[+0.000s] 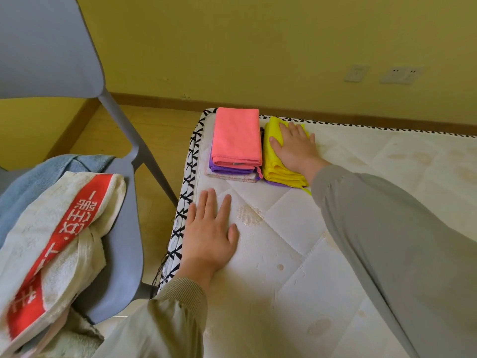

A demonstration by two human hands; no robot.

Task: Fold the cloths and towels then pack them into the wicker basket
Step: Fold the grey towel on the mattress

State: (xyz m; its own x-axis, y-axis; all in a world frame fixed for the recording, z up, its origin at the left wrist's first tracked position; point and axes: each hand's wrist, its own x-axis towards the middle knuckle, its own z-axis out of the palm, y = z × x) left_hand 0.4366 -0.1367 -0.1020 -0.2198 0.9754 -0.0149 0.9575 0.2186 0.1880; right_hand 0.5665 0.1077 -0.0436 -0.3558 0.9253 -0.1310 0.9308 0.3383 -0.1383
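The yellow cloth (pixel 280 175) is lying folded at the far left corner of the mattress (pixel 296 241), on top of a purple layer whose edge is showing beneath it. The right hand (pixel 294 148) is pressing flat on the yellow cloth, fingers straight and slightly spread, gripping nothing. Just beside it to the left, a folded pink cloth (pixel 236 136) is sitting on a purple cloth (pixel 227 169) and a pale cloth (pixel 232 178), the pile touching or nearly touching the yellow one. The left hand (pixel 209 228) is resting palm-down on bare mattress near the left edge, fingers extended and apart, holding nothing. The mattress surface is showing white diamond quilting with several brownish stains, and a black-and-white patterned trim (pixel 189 182) is running along its border. A grey chair (pixel 121 202) is standing to the left, carrying a white towel (pixel 64 228) with a red lettered band, unfolded, over a blue towel (pixel 38 174). A wood-tone floor (pixel 154 140) is showing between chair and mattress. A yellow wall (pixel 258 47) with a brown skirting (pixel 258 103) is closing the room behind, bearing a switch (pixel 356 72) and a socket plate (pixel 401 74).
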